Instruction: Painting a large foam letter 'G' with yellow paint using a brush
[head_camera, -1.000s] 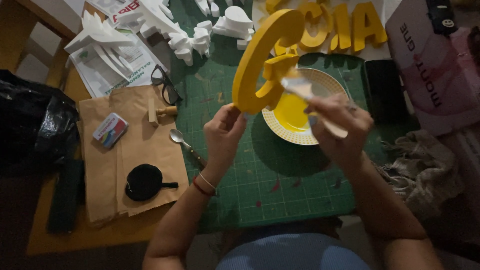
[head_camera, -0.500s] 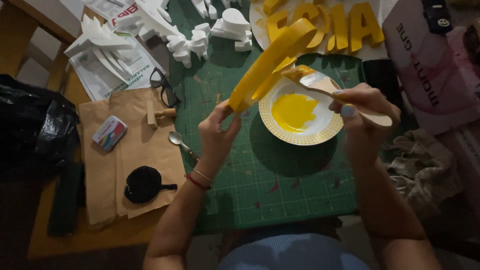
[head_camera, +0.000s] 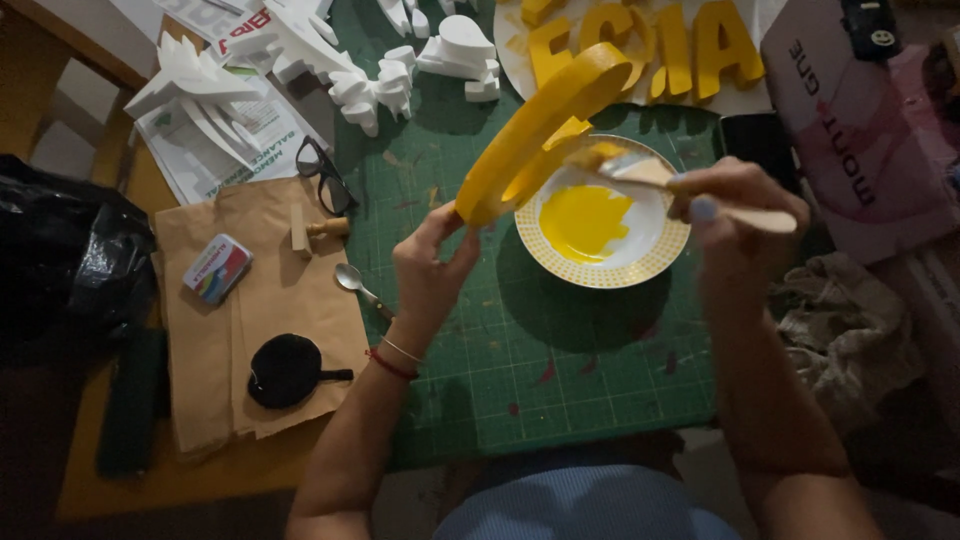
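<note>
Since before, your brush (head_camera: 650, 178) moved onto the yellow letter (head_camera: 540, 135) at 12 o'clock; your left hand (head_camera: 430, 265) grips the letter, your right hand (head_camera: 740, 205) grips the brush.

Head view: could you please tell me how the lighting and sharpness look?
Head view: dim overall, edges darkest; the plate throws a round shadow on the cutting mat; the yellow foam letter and paintbrush are slightly soft; no strong glare.
</note>
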